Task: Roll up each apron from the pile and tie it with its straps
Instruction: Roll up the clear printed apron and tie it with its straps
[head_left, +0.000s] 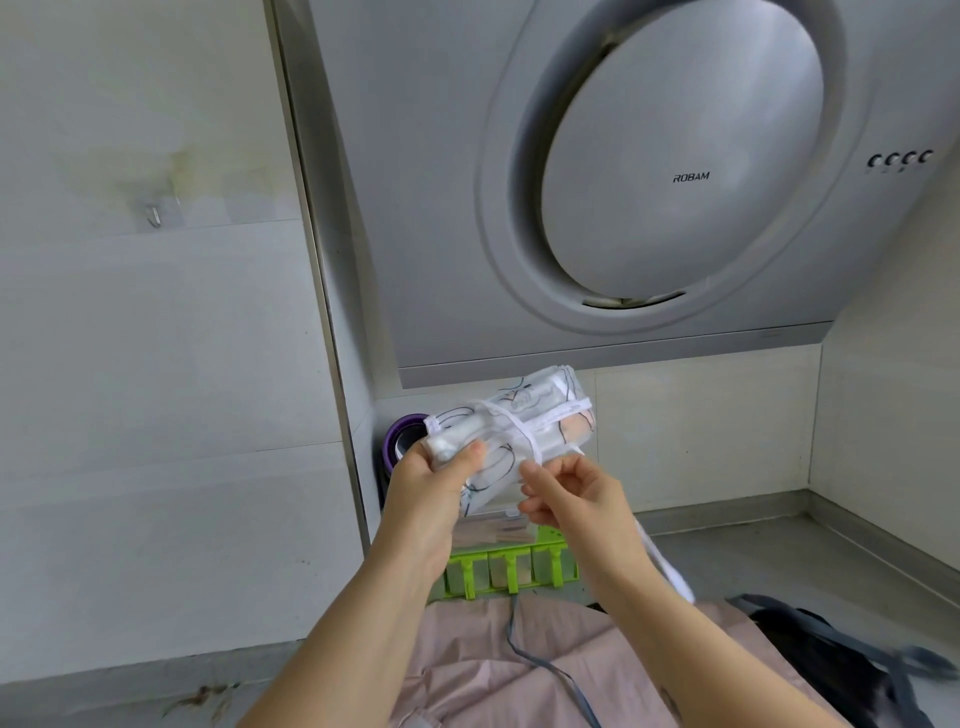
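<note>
A rolled-up white apron (524, 415) with dark line drawings is held up in the air in front of the range hood. My left hand (431, 488) grips the roll's left end, thumb on top. A white strap (511, 423) is wound around the roll's middle. My right hand (569, 493) pinches that strap just under the roll, and the strap's loose end (667, 566) trails down past my right wrist. On the counter below lies a pink apron (519, 660) with a grey-blue strap (545, 670) across it.
A dark apron (831, 654) with grey straps lies at the right on the counter. A green rack (511, 569) stands behind the pink apron, and a purple-rimmed container (402, 439) sits in the corner. The grey range hood (649, 182) hangs above. White wall panels stand at the left.
</note>
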